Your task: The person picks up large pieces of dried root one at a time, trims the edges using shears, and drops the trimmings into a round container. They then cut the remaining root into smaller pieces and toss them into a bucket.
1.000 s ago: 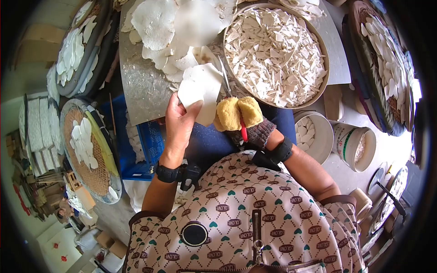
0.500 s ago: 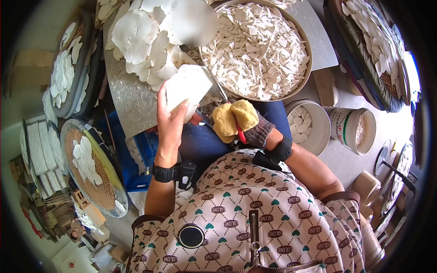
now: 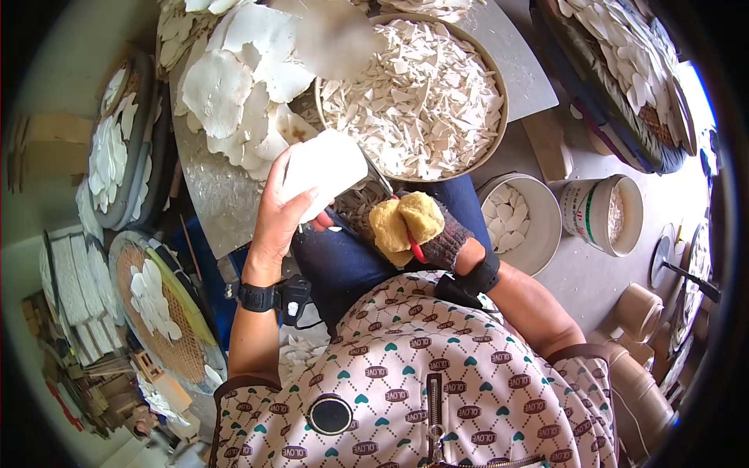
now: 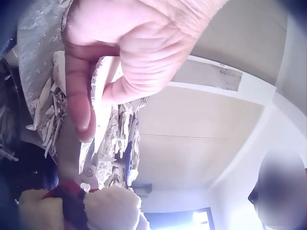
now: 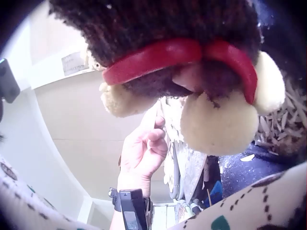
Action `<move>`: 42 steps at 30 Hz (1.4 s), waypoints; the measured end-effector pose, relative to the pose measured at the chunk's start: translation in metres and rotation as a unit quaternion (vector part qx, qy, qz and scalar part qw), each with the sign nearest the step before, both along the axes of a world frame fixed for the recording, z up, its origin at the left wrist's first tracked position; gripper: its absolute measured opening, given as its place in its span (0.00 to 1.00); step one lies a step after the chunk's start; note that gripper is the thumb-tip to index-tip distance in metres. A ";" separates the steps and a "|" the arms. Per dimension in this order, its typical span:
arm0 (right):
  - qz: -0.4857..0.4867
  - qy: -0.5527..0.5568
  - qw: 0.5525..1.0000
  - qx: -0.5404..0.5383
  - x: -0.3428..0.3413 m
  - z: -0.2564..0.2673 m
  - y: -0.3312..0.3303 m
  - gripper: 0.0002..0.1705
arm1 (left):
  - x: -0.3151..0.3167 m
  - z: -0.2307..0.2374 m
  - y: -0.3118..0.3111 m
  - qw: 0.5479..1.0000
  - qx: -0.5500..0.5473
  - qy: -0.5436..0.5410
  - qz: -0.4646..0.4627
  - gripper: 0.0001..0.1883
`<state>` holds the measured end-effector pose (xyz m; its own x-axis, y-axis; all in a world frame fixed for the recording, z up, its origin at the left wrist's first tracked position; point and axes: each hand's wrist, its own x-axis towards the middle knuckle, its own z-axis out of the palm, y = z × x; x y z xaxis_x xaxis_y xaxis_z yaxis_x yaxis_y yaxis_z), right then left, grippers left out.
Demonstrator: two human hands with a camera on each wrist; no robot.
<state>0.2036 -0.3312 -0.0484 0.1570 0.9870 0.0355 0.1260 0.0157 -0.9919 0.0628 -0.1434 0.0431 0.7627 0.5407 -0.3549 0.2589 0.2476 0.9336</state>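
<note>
My left hand (image 3: 275, 218) pinches a white, flat piece (image 3: 324, 168) between thumb and fingers; in the left wrist view the piece (image 4: 100, 100) appears edge-on. Just right of it, the scissors' metal blades (image 3: 376, 175) point up and left beside its edge; I cannot tell whether they touch it. My right hand (image 3: 446, 239), in a dark knitted glove, grips the scissors. Yellow foam pads (image 3: 419, 218) wrap the red handles (image 3: 417, 248). In the right wrist view, the red handles (image 5: 153, 57) curve round the gloved fingers, with foam (image 5: 218, 124) below.
A round container (image 3: 505, 101) of white scraps and a pile of large white sheets (image 3: 217, 92) sit on the metal board (image 3: 204, 187). Two buckets (image 3: 550, 234) (image 3: 593, 209) stand at the right. Racks of white pieces (image 3: 160, 300) flank both sides.
The head view has shifted, so the board and scrap container appear farther left. My left hand has turned the white piece, and its lower end no longer hangs beside the foam. My right hand still grips the scissors.
</note>
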 end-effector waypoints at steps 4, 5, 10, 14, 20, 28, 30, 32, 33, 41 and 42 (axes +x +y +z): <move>-0.043 -0.029 0.996 0.068 -0.004 -0.005 -0.008 0.17 | 0.010 0.005 -0.008 1.000 0.000 -0.005 -0.022 0.31; -0.039 -0.025 0.996 0.072 -0.004 -0.005 -0.010 0.17 | 0.012 0.007 -0.011 1.000 -0.003 -0.003 -0.029 0.32; -0.005 0.066 0.998 0.015 -0.005 -0.006 -0.027 0.15 | 0.012 0.003 -0.005 0.996 -0.029 0.022 -0.086 0.33; -0.006 0.055 0.997 -0.047 -0.009 -0.009 -0.033 0.17 | 0.014 0.002 -0.006 0.994 -0.030 0.026 -0.104 0.33; -0.095 -0.074 0.985 0.124 -0.011 -0.006 -0.023 0.13 | 0.018 0.018 -0.008 0.983 -0.018 0.038 -0.179 0.33; -0.021 0.017 0.995 0.101 -0.005 -0.023 -0.031 0.15 | 0.004 -0.027 -0.028 0.981 0.077 -0.111 0.140 0.27; -0.087 -0.092 0.977 0.173 -0.012 0.004 -0.023 0.12 | 0.007 -0.036 -0.044 0.962 0.093 -0.142 0.214 0.25; -0.142 -0.173 0.955 0.195 -0.016 0.009 -0.020 0.10 | 0.009 -0.034 -0.053 0.964 0.097 -0.136 0.208 0.25; -0.152 -0.186 0.956 0.170 -0.018 0.004 -0.018 0.10 | 0.009 -0.031 -0.055 0.966 0.090 -0.135 0.199 0.25; -0.053 -0.190 0.973 0.118 -0.015 0.026 -0.026 0.13 | 0.004 -0.021 -0.057 0.957 0.086 -0.156 0.229 0.34; -0.025 -0.171 0.980 0.096 -0.017 0.030 -0.028 0.16 | 0.005 -0.027 -0.054 0.949 0.127 -0.170 0.232 0.35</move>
<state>0.1863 -0.3588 -0.0189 0.1520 0.9482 0.2791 0.4562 0.1833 -0.8708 0.0676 -0.1973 0.0156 0.4694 0.8812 0.0558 -0.1502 0.0174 0.9885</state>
